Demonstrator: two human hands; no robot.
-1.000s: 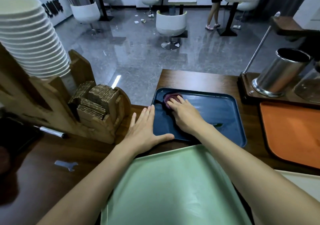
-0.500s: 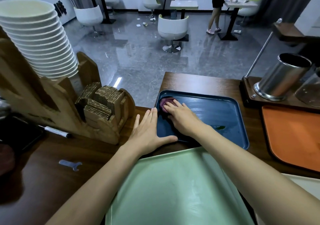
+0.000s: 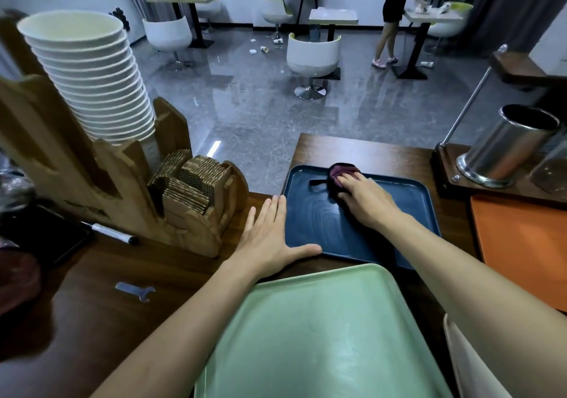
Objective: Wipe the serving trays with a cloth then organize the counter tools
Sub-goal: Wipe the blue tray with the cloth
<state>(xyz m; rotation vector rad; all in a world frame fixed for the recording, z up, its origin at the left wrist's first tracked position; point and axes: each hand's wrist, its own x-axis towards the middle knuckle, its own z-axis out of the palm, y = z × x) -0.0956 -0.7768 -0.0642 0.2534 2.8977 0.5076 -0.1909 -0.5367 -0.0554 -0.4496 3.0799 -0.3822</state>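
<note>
A dark blue tray (image 3: 408, 201) lies on the wooden counter, with wet streaks across it. My right hand (image 3: 366, 199) presses a purple cloth (image 3: 339, 172) flat against the tray's far rim, near the middle. My left hand (image 3: 270, 238) lies flat with fingers spread on the counter, its thumb along the tray's near left edge. A pale green tray (image 3: 322, 336) sits nearest me, under my forearms. An orange tray (image 3: 521, 244) lies to the right. A small flat wrench (image 3: 136, 290) and a marker pen (image 3: 112, 232) rest on the counter at left.
A wooden holder (image 3: 101, 189) with stacked white paper cups (image 3: 92, 75) and cardboard sleeves (image 3: 187, 182) stands at left. A steel cylinder (image 3: 506, 149) on a wooden base sits at back right. A cream tray edge (image 3: 460, 364) shows bottom right. A person stands among café tables beyond.
My right hand has slid the cloth from the tray's far left corner rightward along the far edge. My left hand stays in place; the camera has tilted up slightly.
</note>
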